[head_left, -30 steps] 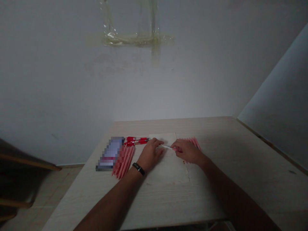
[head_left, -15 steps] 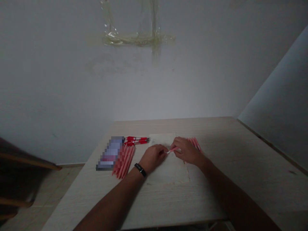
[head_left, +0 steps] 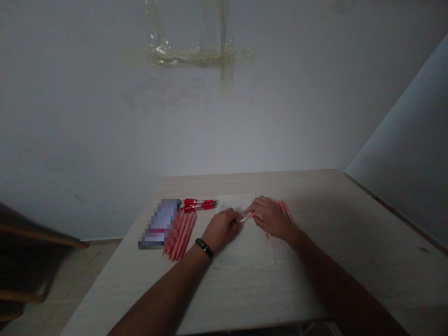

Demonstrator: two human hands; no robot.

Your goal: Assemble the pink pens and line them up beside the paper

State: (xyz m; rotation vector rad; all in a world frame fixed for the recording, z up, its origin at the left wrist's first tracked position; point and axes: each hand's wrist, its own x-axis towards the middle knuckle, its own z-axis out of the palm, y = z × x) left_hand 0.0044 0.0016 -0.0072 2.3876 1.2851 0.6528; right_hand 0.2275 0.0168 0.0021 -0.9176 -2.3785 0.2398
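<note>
A slim pink-and-white pen [head_left: 249,216] spans the gap between my two hands, a little above a pale sheet [head_left: 245,252]. My left hand [head_left: 221,229], with a dark band at its wrist, pinches the white end. The fingers of my right hand [head_left: 271,216] are closed on the pink end. Several pink pens [head_left: 184,237] lie side by side left of my left hand. More pink pens [head_left: 286,210] rest just beyond my right hand, which partly hides them.
Several red pens with clear barrels [head_left: 199,204] lie behind the left pink ones. Beside them is a blurred-out phone-like rectangle [head_left: 161,224]. The wooden table [head_left: 315,186] meets a wall with old tape [head_left: 189,58] on it. A dark wooden-framed object stands at far left.
The fingers of my right hand have shifted slightly along the pen, and more of its pink part shows between my hands. My left hand stays nearly in place.
</note>
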